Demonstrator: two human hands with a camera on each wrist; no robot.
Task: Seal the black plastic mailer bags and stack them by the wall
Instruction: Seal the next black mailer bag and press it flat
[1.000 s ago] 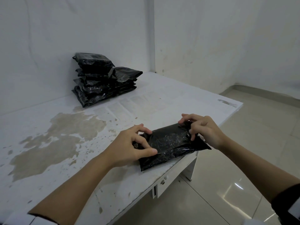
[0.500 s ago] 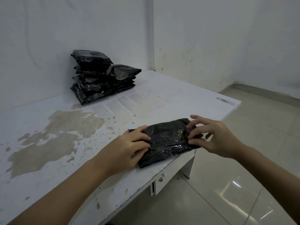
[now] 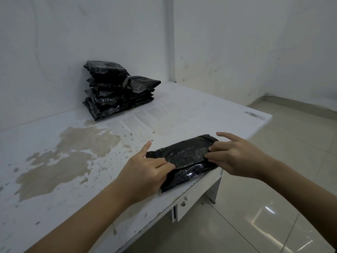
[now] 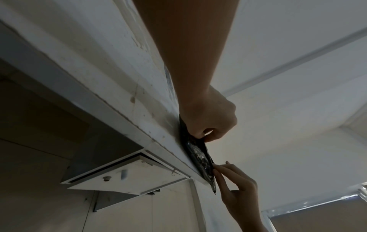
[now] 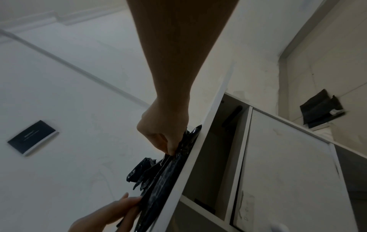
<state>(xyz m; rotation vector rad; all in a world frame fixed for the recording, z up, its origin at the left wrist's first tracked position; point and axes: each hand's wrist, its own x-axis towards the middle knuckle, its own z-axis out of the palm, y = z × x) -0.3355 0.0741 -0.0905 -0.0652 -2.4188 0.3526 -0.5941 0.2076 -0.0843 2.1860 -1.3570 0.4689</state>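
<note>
A black mailer bag [image 3: 184, 159] lies flat at the front edge of the white table [image 3: 200, 114], its flap folded over the top. My left hand [image 3: 164, 165] holds the bag's left end, fingers lying on the flap and index finger stretched out past it. In the left wrist view the left hand [image 4: 208, 124] pinches the bag [image 4: 198, 153]. My right hand [image 3: 209, 152] pinches the flap at the right end, also seen in the right wrist view [image 5: 164, 138]. A stack of black bags [image 3: 116, 90] stands against the back wall.
The tabletop has large worn brown patches [image 3: 73, 152] on the left. A small drawer with a knob [image 3: 184, 203] hangs under the front edge below the bag. Shiny tiled floor [image 3: 273, 198] lies to the right. A dark bag-like object [image 5: 321, 108] lies on the floor.
Both hands went from curled grips at the bag's ends to lying lower along the folded flap. The bag looks flatter. My left index finger has lifted and points away.
</note>
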